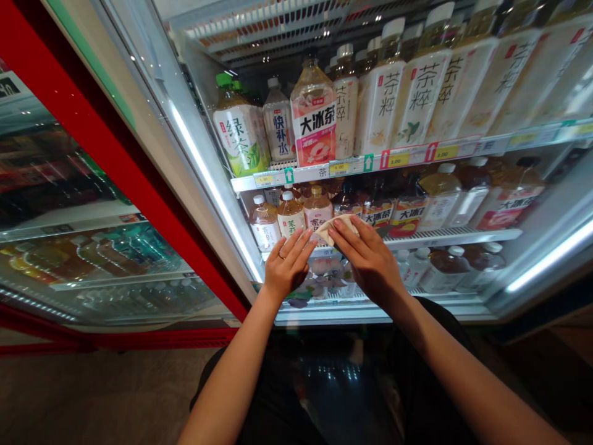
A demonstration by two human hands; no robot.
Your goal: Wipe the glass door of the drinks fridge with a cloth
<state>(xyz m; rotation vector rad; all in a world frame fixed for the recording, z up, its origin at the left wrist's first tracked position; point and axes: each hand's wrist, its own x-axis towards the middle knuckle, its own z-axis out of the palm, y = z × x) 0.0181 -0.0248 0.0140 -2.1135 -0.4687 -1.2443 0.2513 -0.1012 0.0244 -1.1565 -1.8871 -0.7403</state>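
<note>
Held under the fingers of my right hand (373, 256) is a folded beige cloth (328, 231), in front of the middle shelf of a lit drinks fridge. My left hand (288, 262) is to the left of it, fingers stretched out and holding nothing, with a ring on one finger. Just behind the hands stand small tea bottles, among them a white-capped bottle (291, 213) and a pink-labelled bottle (317, 207). I cannot tell whether the left fingertips touch anything.
Tall tea bottles (382, 99) and a green tea bottle (241, 133) line the upper shelf above a price strip (407, 154). More bottles (445, 269) stand low down. A red-framed fridge (185, 228) is on the left. Dark-clothed legs are below my arms.
</note>
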